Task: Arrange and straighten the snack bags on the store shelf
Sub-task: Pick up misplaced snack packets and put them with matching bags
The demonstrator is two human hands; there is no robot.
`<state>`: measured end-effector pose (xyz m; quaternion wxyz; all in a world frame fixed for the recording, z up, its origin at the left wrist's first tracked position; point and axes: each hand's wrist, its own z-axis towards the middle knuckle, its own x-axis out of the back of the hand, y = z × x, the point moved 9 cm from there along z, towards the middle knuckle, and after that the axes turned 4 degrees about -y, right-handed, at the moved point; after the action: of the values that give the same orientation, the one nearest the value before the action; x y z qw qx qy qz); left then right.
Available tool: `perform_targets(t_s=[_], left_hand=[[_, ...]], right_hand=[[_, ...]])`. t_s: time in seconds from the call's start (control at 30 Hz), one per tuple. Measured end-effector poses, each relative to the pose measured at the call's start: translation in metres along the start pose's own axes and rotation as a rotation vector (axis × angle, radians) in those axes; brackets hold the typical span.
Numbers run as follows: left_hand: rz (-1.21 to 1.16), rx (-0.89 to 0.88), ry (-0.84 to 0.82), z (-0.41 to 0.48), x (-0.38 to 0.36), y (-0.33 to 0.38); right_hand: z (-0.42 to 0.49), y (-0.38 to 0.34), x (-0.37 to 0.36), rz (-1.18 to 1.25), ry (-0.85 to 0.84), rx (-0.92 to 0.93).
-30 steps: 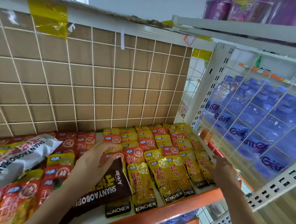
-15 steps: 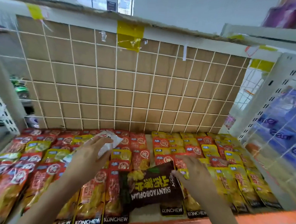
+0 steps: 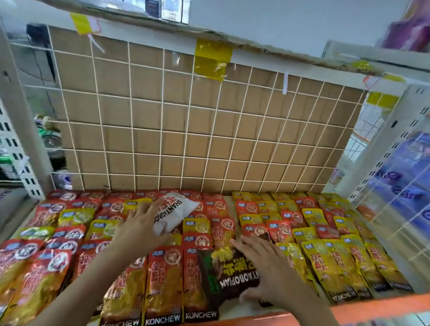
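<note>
Rows of red snack bags [image 3: 164, 284] fill the left and middle of the shelf, with yellow snack bags [image 3: 328, 263] on the right. A white bag [image 3: 175, 214] lies askew on top of the red rows; my left hand [image 3: 141, 223] lies over its left edge with fingers spread. A dark brown bag [image 3: 228, 275] lies crooked at the front middle. My right hand [image 3: 265, 270] rests flat on it, fingers stretched out, thumb at the bag's lower right corner.
An orange shelf lip [image 3: 350, 312] runs along the front edge. Behind the bags stands a white wire grid [image 3: 185, 136] backed with cardboard. White perforated uprights [image 3: 389, 137] flank the bay. Blue water bottles [image 3: 412, 188] sit behind wire mesh to the right.
The view swung left across the shelf. My right hand moved from the yellow bags at the right onto the brown bag. My left hand shifted from the brown bag up to the white bag.
</note>
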<state>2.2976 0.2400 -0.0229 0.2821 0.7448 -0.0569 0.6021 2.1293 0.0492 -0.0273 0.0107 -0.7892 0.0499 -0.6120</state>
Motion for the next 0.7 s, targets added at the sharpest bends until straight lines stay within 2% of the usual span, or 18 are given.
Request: perform_targets(t_s=[0.13, 0.3, 0.5, 0.57, 0.7], left_hand=[[-0.074, 0.017, -0.076, 0.007, -0.005, -0.007], [-0.212, 0.025, -0.035, 0.009, 0.001, -0.012], [-0.391, -0.041, 0.063, 0.003, 0.009, -0.017], [-0.416, -0.095, 0.12, -0.002, 0.015, -0.017], [-0.45, -0.197, 0.226, -0.011, 0.03, -0.018]], right_hand=[[0.002, -0.001, -0.007, -0.037, -0.041, -0.006], [0.001, -0.004, 0.001, 0.032, 0.007, -0.033], [-0.007, -0.012, 0.011, 0.055, 0.179, -0.017], [-0.012, -0.009, 0.016, 0.088, 0.297, -0.025], [-0.022, -0.008, 0.021, 0.124, 0.382, -0.06]])
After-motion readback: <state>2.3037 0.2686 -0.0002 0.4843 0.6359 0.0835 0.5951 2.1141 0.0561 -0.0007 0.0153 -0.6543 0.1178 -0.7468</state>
